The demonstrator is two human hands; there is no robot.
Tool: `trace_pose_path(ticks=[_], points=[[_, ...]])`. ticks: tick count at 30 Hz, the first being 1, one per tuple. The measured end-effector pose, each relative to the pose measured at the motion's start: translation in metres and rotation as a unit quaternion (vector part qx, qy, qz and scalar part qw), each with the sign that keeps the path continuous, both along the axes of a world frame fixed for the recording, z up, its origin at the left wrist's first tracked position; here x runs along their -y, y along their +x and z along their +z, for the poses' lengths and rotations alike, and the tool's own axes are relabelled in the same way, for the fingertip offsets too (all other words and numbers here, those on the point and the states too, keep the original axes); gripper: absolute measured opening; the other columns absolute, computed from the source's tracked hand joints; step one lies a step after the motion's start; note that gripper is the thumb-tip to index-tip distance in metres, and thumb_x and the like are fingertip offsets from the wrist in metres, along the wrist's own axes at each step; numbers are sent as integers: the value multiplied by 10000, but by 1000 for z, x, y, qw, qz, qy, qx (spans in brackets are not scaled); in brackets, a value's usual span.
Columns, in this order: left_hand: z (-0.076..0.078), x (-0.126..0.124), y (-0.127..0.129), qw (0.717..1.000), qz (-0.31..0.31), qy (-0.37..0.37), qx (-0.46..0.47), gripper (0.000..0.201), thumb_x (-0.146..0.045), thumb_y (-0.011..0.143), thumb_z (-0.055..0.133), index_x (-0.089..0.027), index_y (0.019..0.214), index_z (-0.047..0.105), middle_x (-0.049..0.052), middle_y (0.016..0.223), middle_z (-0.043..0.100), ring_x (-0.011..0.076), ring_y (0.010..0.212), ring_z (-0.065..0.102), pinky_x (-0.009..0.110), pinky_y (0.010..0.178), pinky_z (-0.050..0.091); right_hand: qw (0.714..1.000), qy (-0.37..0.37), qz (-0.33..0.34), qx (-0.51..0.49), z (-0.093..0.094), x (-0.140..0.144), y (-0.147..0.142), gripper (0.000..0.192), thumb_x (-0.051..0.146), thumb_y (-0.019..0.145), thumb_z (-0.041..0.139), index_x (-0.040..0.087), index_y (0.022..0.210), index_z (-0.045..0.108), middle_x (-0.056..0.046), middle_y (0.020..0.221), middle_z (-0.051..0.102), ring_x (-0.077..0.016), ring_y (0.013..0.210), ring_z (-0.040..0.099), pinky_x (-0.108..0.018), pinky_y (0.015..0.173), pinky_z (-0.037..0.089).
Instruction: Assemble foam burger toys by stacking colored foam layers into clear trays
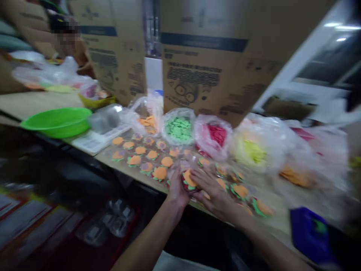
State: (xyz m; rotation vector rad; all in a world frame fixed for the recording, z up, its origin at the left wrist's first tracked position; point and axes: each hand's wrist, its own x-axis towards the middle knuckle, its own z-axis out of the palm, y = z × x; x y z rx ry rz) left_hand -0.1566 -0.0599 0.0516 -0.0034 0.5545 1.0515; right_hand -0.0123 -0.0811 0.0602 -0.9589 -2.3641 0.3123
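My left hand [176,188] and my right hand [214,190] meet at the near edge of the table [34,101], together holding a small burger-shaped foam stack [188,180] with an orange top and green and red layers, inside what looks like clear plastic. Several more orange-topped burger stacks [146,156] lie in rows on the table to the left and right of my hands. The picture is motion-blurred.
Clear bags of orange [148,122], green [178,129], red [216,136] and yellow [252,150] pieces line the back, before large cardboard boxes [214,56]. A green basin [58,121] sits left; a blue object [310,235] lower right. Another person is at far left [70,41].
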Motion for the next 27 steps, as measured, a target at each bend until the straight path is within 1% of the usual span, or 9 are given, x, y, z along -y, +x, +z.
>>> trace_pose_path(ticks=[3,6,8,11,15,18,22,24,27], points=[[-1,16,25,999,-7,31,-21,390,-438,854,358,-131,887,596,58,731,640,173,650,601,321,675,475,991,-39,-122,-35,0,21,17,547,320,797,570,210,1306,403,-111,1348,410,-248,1263,338,-463,1022,320],[-1,37,56,997,-26,72,-3,375,-432,849,375,-144,962,586,70,842,646,178,741,609,320,734,473,968,-97,-227,-43,5,40,37,734,401,707,644,202,1342,336,-116,1354,396,-272,1242,364,-457,993,350],[-2,51,80,994,-42,99,24,406,-448,847,367,-145,1029,569,91,947,634,193,859,600,323,799,455,957,-134,-254,-26,7,53,49,824,395,661,666,219,1367,279,-108,1352,397,-286,1221,387,-467,972,361],[-7,68,110,988,-75,122,50,451,-493,837,362,-154,1065,554,106,1045,603,212,943,571,338,847,431,948,-144,-284,-18,4,67,70,792,327,643,643,210,1350,306,-108,1304,448,-287,1169,440,-456,941,381],[-19,77,133,983,-158,91,13,369,-503,823,401,-194,948,560,59,947,601,187,805,571,380,748,455,938,-132,-316,-58,-14,63,117,679,326,669,601,177,1289,370,-117,1205,520,-251,1051,527,-413,875,435],[-25,80,134,978,-189,79,-42,298,-438,829,437,-173,911,546,55,935,590,180,819,561,391,734,455,932,-115,-337,-69,-32,39,171,694,402,669,603,105,1259,388,-175,1225,490,-279,1089,501,-446,907,409],[-31,81,114,960,-243,114,-79,335,-413,830,426,-114,910,554,135,934,623,236,865,596,421,784,435,936,-149,-311,-66,-56,-1,236,808,408,606,657,62,1275,363,-218,1263,452,-304,1141,464,-460,953,371],[-33,82,98,953,-255,133,-98,350,-409,828,423,-97,900,564,155,899,644,251,844,616,417,799,427,944,-172,-274,-60,-67,-18,256,858,402,592,677,74,1304,328,-216,1287,432,-301,1169,440,-458,970,356],[-37,84,75,952,-231,137,-149,335,-399,827,428,-102,886,572,146,867,663,247,826,630,403,802,429,951,-214,-216,-60,-83,-35,271,928,393,580,695,104,1348,262,-207,1328,390,-296,1219,388,-460,992,335]])
